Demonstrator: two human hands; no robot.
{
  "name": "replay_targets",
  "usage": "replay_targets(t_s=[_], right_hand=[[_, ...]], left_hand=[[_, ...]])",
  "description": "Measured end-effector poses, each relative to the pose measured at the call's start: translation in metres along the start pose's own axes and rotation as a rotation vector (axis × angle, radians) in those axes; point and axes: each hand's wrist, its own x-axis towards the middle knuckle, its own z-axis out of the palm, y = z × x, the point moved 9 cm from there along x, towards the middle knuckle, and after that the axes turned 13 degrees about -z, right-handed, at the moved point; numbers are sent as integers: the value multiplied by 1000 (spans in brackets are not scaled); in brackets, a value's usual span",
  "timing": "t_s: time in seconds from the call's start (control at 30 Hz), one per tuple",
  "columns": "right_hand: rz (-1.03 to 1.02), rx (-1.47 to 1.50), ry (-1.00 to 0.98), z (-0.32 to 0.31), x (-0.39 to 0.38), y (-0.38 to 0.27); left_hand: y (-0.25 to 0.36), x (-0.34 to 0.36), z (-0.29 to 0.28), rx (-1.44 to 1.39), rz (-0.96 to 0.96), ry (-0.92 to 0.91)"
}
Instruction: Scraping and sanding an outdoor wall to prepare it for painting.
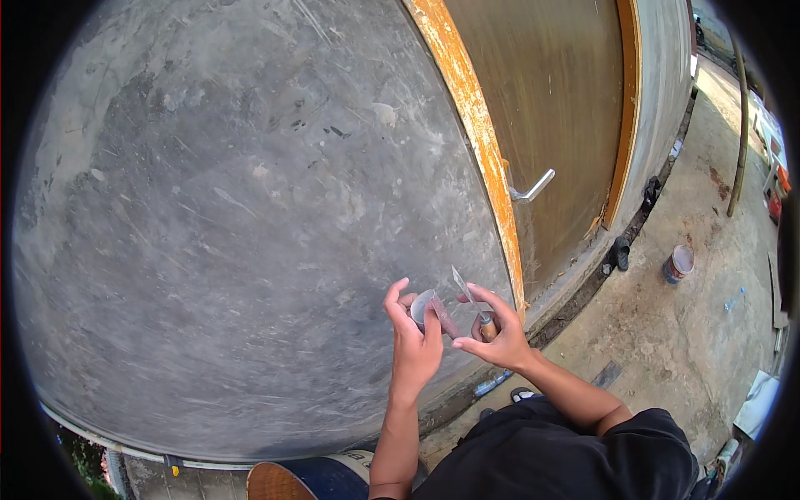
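Observation:
In front of the grey plastered wall (275, 217), my left hand (414, 354) is closed round a small round grey cup (421, 307). A reddish-brown flat strip (445, 317) sits against the cup under my left thumb; its material is unclear. My right hand (507, 337) grips a small pointed trowel (488, 327) by its wooden handle, with the thin metal blade pointing up and left. The right thumb reaches toward the lower end of the strip; whether it touches cannot be told. Both hands are close together, left of the door frame's lower part.
A brown door (554, 108) with a silver lever handle (533, 186) stands in an orange, worn frame (475, 108). On the concrete floor are a paint bucket (679, 263) and dark footwear (620, 252). A blue drum (321, 475) is near my left arm. A pole (740, 125) stands far right.

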Motion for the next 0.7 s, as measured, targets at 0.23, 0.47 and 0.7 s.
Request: replay_targets(t_s=[0.23,0.47,0.7], right_hand=[[83,32,144,-37,3,1],[-46,-153,91,-32,13,-14],[93,-330,-59,21,9,-38]], left_hand=[[26,-7,19,96,255,183],[17,-29,29,815,320,74],[-4,-64,23,660,158,-116]])
